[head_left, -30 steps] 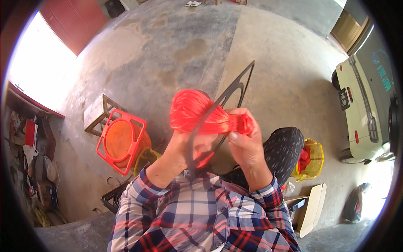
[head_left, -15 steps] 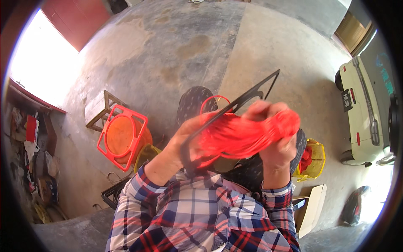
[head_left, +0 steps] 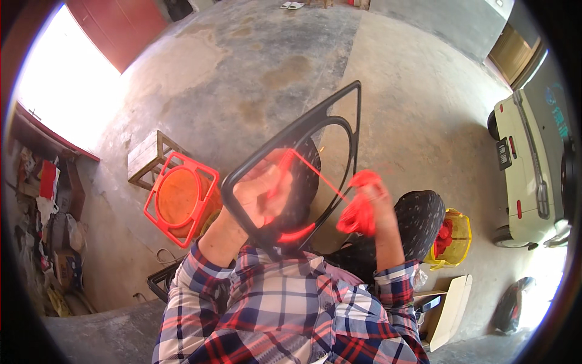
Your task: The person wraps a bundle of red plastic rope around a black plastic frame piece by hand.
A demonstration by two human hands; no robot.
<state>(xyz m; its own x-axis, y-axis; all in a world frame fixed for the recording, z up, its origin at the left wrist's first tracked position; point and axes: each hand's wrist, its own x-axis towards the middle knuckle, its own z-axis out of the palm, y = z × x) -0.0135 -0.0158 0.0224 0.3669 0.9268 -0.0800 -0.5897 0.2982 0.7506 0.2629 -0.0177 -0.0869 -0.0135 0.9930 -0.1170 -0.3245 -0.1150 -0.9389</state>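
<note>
In my left hand [head_left: 260,197] is a black plastic frame [head_left: 276,134], roughly rectangular with a round opening, tilted up in front of my chest. Red cord lies at this hand's fingers, and a curved red piece [head_left: 297,234] shows at the frame's lower part. My right hand [head_left: 381,203], closed and a little blurred, grips a loose bundle of red cord [head_left: 357,215]. One taut strand crosses the frame's opening from the left hand's side to the bundle. Part of the left hand is behind the frame's bar.
At left, a red frame [head_left: 203,209] rests on an orange round-topped stool [head_left: 177,195], beside a wooden stool [head_left: 143,159]. To the right stand a yellow basket [head_left: 464,233] with red material in it and an open cardboard box [head_left: 453,312]. A pale vehicle [head_left: 522,164] is farther right.
My hands have moved apart; the right one carried the red bundle away from the frame, drawing out a strand. The black frame has turned and now shows its opening more fully.
</note>
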